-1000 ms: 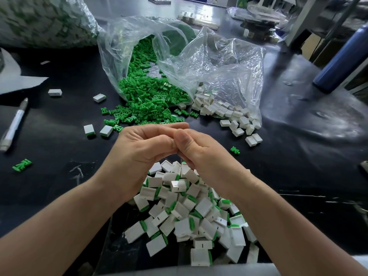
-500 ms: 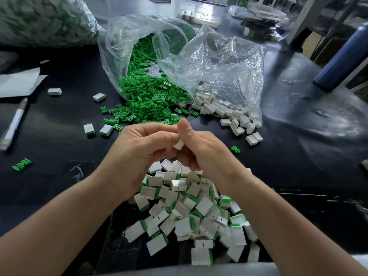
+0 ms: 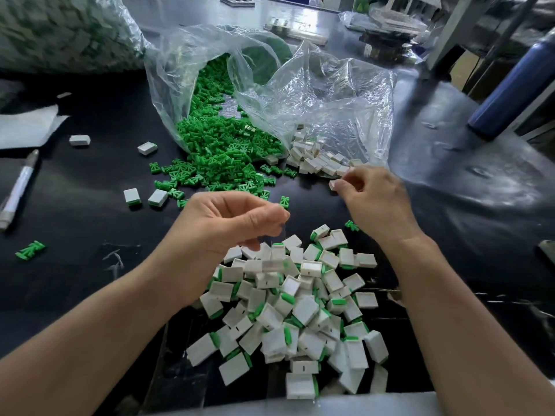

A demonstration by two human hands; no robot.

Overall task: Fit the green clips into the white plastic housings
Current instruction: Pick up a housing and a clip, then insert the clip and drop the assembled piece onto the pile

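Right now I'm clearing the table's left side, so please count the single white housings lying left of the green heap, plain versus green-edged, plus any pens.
Plain white housings: 2
Green-edged white housings: 2
Pens: 1
Total: 5

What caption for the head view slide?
Right hand pinches a small white plastic housing near the clear plastic bag; left hand hovers over the pile of clipped housings.
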